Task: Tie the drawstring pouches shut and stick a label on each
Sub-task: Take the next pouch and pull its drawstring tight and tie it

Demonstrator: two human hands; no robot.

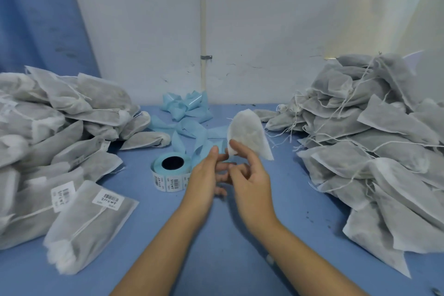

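Observation:
A white drawstring pouch (248, 133) is held up above the blue table (216, 235), just right of centre. My right hand (249, 180) pinches its lower left corner between thumb and fingers. Close beside it on the left, my left hand (207, 175) has its fingers loosely curled, with the fingertips near the same corner; whether it holds anything is blurred. A roll of barcode labels (171, 172) stands on the table just left of my left hand.
A heap of labelled pouches (60, 151) fills the left side, the nearest one (93, 223) near the front edge. A heap of pouches with loose strings (374, 146) fills the right. Crumpled blue backing strips (187, 113) lie behind the roll, by the wall.

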